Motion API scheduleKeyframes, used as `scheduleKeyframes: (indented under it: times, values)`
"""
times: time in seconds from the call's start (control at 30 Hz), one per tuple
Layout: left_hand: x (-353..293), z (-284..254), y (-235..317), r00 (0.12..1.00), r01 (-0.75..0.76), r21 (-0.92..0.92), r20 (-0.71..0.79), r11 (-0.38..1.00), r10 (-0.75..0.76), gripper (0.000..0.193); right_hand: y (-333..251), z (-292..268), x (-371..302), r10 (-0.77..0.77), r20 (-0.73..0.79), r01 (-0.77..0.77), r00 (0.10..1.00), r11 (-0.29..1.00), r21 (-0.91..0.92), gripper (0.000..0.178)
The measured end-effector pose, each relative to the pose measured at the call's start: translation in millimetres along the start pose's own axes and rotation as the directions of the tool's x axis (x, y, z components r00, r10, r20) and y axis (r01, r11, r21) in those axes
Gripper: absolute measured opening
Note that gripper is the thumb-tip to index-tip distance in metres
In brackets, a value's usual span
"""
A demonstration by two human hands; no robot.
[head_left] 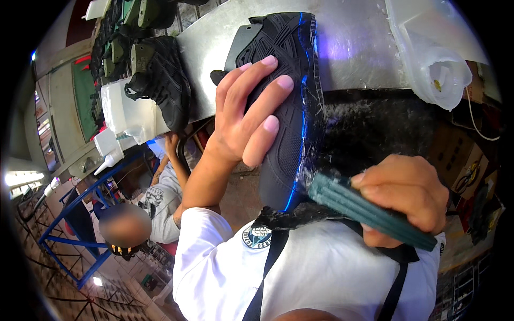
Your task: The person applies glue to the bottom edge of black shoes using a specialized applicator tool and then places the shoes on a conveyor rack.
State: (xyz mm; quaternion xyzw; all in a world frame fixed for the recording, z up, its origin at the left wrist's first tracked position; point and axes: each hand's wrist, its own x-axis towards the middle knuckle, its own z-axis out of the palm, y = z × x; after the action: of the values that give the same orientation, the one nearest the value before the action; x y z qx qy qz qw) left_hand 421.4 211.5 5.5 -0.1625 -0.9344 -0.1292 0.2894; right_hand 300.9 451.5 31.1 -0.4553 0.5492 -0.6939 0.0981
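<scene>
Black shoe [278,134], centre, turned on its side, with its upper end over the metal worktop [353,53] and its rounded lower end pointing toward the wearer's white shirt [321,273]. At far left, a blue metal frame [75,241] stands beside a seated co-worker in a grey shirt [165,198]. Above them, a translucent white container [119,104] adjoins a second shoe [168,80], also black, with an olive panel. Next, the left hand [243,115] is clamped on the central shoe, four fingers spread across its patterned side; the thumb is hidden. A bright blue line [303,117] follows the shoe's right margin. Farther right, a ridged dark green tool [369,211] slants down from the lower part of that margin; whether its tip makes contact cannot be told. The right hand [409,195] is closed around the tool, fingers curled together. At upper right lies a clear plastic container [444,69]; below it, a cardboard box [452,150] at the edge.
</scene>
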Motion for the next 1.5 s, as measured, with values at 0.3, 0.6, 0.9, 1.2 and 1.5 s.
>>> scheduleKeyframes:
  times: [0.3, 0.6, 0.9, 1.2, 1.5]
  values:
    - [14.2, 4.0, -5.4, 0.997, 0.003, 0.017, -0.08, 1.0, -0.001, 0.051, 4.2, -14.9, 1.1, 0.487, 0.053, -0.44, 0.872, 0.732, 0.52, 0.028]
    - [29.7, -1.1, -3.6, 0.998, 0.023, -0.002, -0.064, 1.0, -0.023, 0.046, 4.9, -33.1, 18.9, -0.018, 0.14, -0.007, 0.99, 0.985, 0.172, 0.02]
    - [39.2, -3.5, -6.6, 0.999, 0.039, -0.014, -0.009, 0.999, -0.039, 0.057, -18.8, -33.0, 25.2, -0.158, 0.133, 0.157, 0.979, 0.987, 0.016, 0.02]
    - [78.6, -16.3, -3.7, 0.975, 0.2, -0.02, 0.107, 0.98, -0.197, 0.07, -48.8, -62.8, 73.0, -0.248, 0.296, 0.333, 0.922, 0.899, -0.285, 0.032]
    - [117.1, -28.6, -19.3, 0.911, 0.265, -0.02, 0.332, 0.964, -0.244, 0.113, -76.3, -115.4, 160.5, -0.046, 0.773, 0.424, 0.633, 0.856, -0.296, 0.025]
